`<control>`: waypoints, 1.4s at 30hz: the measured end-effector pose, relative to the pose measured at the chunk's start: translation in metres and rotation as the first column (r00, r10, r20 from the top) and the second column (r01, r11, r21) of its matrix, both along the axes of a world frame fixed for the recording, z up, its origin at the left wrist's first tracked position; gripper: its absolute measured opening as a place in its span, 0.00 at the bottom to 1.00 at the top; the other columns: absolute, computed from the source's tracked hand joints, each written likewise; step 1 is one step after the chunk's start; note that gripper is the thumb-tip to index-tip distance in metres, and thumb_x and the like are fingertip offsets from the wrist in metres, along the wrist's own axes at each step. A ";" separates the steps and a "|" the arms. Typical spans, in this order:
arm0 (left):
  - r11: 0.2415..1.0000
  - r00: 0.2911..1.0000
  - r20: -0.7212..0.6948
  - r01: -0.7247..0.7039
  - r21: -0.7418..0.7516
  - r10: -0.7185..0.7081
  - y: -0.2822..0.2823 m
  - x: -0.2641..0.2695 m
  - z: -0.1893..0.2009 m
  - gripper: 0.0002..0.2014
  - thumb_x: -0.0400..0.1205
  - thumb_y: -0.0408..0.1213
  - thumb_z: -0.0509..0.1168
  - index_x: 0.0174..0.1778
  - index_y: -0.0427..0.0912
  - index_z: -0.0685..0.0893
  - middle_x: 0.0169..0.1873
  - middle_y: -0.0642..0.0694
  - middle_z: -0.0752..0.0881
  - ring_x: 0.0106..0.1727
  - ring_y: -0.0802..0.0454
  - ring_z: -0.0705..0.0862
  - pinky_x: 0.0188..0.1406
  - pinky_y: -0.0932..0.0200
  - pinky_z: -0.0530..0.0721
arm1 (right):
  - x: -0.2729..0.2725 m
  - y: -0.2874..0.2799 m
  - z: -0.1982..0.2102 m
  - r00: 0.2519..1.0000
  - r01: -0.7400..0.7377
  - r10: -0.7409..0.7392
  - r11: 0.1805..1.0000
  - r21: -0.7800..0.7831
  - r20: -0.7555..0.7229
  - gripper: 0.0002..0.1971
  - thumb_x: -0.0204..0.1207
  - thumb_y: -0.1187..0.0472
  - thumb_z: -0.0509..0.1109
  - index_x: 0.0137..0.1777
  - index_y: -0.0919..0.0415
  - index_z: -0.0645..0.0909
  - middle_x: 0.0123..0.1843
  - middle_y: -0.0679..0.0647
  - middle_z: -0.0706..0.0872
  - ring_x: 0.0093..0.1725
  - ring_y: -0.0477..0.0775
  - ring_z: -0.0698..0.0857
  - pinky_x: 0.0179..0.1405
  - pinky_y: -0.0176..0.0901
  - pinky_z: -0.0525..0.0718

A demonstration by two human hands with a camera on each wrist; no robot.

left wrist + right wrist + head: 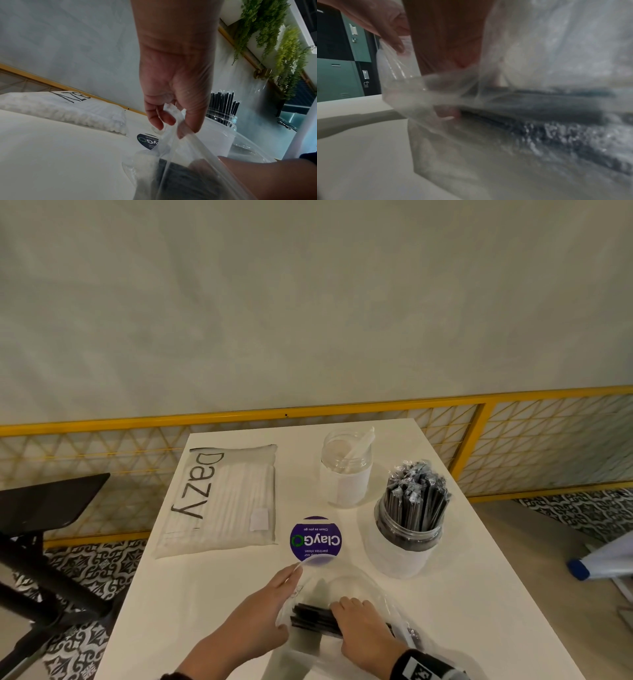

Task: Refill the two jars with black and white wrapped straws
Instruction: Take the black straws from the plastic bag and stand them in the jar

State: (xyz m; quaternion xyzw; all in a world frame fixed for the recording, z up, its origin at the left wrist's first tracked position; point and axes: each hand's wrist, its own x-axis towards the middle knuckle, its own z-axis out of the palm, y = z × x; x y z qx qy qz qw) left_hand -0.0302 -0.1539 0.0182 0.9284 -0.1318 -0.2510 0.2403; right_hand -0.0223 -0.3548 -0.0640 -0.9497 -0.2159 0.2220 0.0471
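Note:
A clear plastic bag [346,580] lies at the near end of the white table [191,594], with black wrapped straws [308,616] inside it. My left hand [291,573] pinches the bag's rim [173,129] and lifts it up. My right hand [342,609] reaches inside the bag, fingers curled round the black straws [539,108]. A jar [409,539] packed with upright black straws stands at the right. Behind it, a second jar [346,474] holds one white straw. A sealed pack of white straws [222,501] lies flat at the left.
A round purple sticker [315,539] lies on the table between the pack and the jars. A black chair [48,501] stands to the left, and a yellow railing [239,416] runs behind the table. A blue-and-white object [603,559] lies on the floor at the right.

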 end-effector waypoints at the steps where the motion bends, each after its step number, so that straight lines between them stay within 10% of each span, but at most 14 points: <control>1: 1.000 1.000 0.001 0.002 0.000 -0.002 0.000 0.000 -0.001 0.44 0.76 0.34 0.62 0.83 0.56 0.44 0.82 0.64 0.43 0.73 0.55 0.73 0.62 0.69 0.73 | -0.001 -0.001 0.000 1.000 0.006 -0.006 1.000 0.015 -0.011 0.22 0.71 0.69 0.63 0.66 0.60 0.71 0.64 0.60 0.75 0.60 0.63 0.76 0.48 0.47 0.64; 18: 0.999 0.998 0.042 -0.045 -0.017 0.046 -0.002 0.001 0.003 0.44 0.76 0.31 0.61 0.83 0.55 0.43 0.82 0.66 0.42 0.68 0.54 0.77 0.55 0.70 0.74 | 0.001 -0.011 0.025 0.998 0.039 -0.044 0.995 0.096 0.043 0.18 0.76 0.65 0.59 0.66 0.57 0.68 0.59 0.59 0.82 0.55 0.66 0.82 0.49 0.53 0.75; 29: 0.993 0.989 0.093 -0.117 0.024 0.114 0.009 0.008 -0.002 0.44 0.76 0.30 0.62 0.83 0.52 0.44 0.83 0.60 0.44 0.76 0.53 0.71 0.69 0.65 0.74 | -0.007 -0.009 0.075 1.000 -0.001 -0.009 0.925 0.379 0.025 0.14 0.75 0.56 0.64 0.60 0.55 0.72 0.55 0.55 0.83 0.51 0.58 0.82 0.47 0.44 0.74; 32: 0.991 0.990 0.065 -0.128 0.033 0.125 0.019 0.012 -0.005 0.45 0.74 0.31 0.63 0.83 0.52 0.46 0.83 0.59 0.48 0.75 0.53 0.72 0.69 0.64 0.74 | -0.009 -0.004 0.102 0.997 0.067 -0.080 0.747 0.662 -0.011 0.10 0.71 0.58 0.67 0.52 0.48 0.75 0.43 0.36 0.82 0.40 0.40 0.79 0.41 0.34 0.73; 34: 0.985 0.987 0.044 -0.157 0.066 0.154 0.029 0.016 -0.003 0.43 0.75 0.32 0.64 0.83 0.49 0.48 0.82 0.59 0.51 0.75 0.54 0.71 0.69 0.66 0.72 | -0.004 -0.005 0.127 0.971 0.155 -0.238 0.491 0.857 -0.039 0.07 0.71 0.60 0.69 0.45 0.51 0.74 0.35 0.36 0.81 0.33 0.36 0.75 0.35 0.32 0.74; 37: 0.965 0.976 -0.032 -0.207 0.161 0.215 0.051 0.026 0.004 0.37 0.76 0.35 0.65 0.82 0.47 0.57 0.81 0.52 0.59 0.76 0.53 0.70 0.68 0.67 0.70 | 0.014 -0.024 0.172 0.859 0.202 -0.494 0.081 0.976 -0.137 0.07 0.74 0.71 0.71 0.48 0.65 0.77 0.34 0.55 0.83 0.33 0.42 0.83 0.35 0.41 0.84; 42: 0.920 0.944 -0.181 -0.205 0.333 0.276 0.076 0.040 0.015 0.23 0.79 0.35 0.60 0.72 0.41 0.74 0.72 0.47 0.74 0.72 0.51 0.74 0.65 0.65 0.71 | 0.036 -0.085 0.210 0.729 0.074 -0.658 -0.197 0.978 -0.188 0.05 0.79 0.68 0.65 0.49 0.58 0.75 0.34 0.51 0.85 0.39 0.54 0.87 0.43 0.42 0.88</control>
